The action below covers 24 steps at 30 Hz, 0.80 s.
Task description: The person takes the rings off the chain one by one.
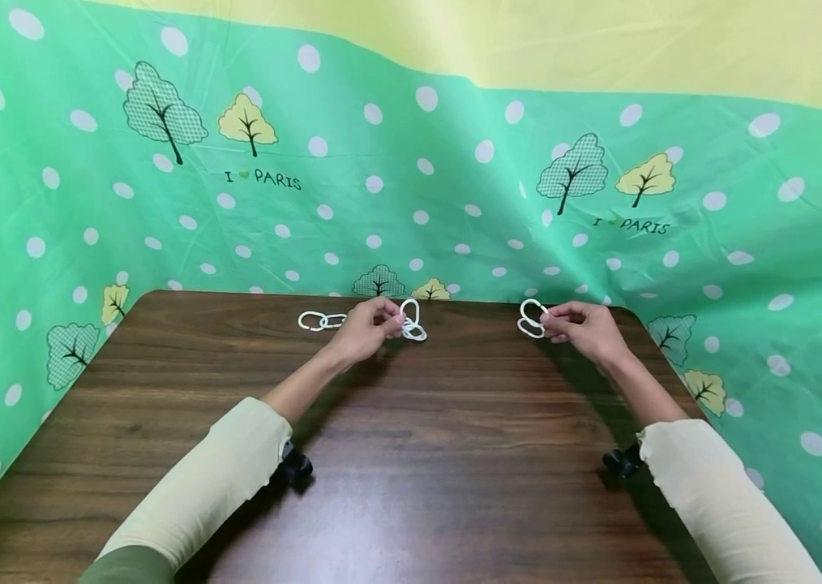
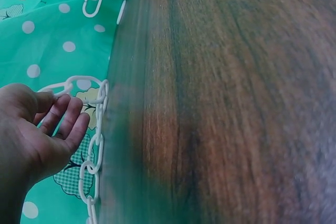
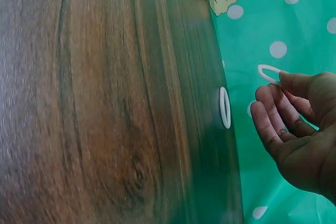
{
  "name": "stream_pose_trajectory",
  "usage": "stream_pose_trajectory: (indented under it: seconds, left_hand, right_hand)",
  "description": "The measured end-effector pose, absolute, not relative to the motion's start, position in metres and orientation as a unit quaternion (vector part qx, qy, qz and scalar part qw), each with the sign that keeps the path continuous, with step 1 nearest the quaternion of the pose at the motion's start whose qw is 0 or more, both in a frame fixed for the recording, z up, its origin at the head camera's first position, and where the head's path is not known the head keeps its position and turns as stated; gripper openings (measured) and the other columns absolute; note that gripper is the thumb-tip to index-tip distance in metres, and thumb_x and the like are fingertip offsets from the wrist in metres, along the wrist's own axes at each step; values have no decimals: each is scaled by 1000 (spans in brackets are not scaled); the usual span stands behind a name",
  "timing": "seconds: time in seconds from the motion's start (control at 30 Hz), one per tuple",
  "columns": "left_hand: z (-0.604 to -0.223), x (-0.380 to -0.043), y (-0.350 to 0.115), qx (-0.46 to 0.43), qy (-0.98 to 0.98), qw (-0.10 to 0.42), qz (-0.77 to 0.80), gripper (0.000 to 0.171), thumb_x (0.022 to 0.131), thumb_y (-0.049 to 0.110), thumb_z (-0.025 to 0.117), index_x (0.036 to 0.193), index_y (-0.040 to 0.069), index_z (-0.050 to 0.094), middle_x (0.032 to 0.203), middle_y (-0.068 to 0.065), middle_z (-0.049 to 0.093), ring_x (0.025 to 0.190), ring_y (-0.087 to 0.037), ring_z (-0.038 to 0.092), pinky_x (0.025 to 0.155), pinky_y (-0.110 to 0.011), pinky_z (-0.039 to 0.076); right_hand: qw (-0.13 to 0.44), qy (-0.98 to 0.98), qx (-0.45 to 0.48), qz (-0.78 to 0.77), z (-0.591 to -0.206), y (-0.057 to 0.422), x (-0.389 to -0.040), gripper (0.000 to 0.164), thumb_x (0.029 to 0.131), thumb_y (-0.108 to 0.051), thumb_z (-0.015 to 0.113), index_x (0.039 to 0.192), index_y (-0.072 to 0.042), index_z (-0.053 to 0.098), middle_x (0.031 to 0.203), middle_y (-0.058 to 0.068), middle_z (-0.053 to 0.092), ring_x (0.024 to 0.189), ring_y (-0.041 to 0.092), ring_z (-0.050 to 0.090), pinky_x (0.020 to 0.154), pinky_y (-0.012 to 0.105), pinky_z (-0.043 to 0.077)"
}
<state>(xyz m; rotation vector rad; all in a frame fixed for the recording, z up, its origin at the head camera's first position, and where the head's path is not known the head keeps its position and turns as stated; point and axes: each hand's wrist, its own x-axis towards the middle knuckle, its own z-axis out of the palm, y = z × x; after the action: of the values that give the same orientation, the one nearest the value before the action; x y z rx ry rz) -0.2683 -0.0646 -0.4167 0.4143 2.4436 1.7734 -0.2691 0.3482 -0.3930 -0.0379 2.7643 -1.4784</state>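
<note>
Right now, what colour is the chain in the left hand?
The chain is white, clearest in the left wrist view.

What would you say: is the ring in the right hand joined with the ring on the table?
No, in the right wrist view the right hand holds one ring, apart from the other ring on the table.
</note>
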Motion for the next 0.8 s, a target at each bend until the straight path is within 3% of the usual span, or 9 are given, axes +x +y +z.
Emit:
stream_pose_trajectory:
  seconds: [0.4,0.8]
  left_hand:
    - [-416,-268,-64,135,799,49,584,14,114,12,67,120,0,71,112,-19,78,100,-23,74,104,-54,62]
    - [-416,-269,-64,137,795,47,590,14,113,9,67,120,-3,71,115,-24,78,101,-25,75,105,-52,64]
  right_hand:
    - [1,892,13,-452,-401,365,-268,44,114,-27,70,140,9,70,121,19,83,89,2,80,84,27,69]
    - [7,895,42,-443,-406,377,-268,44,112,-28,74,137,9,72,107,7,86,85,5,81,81,27,69]
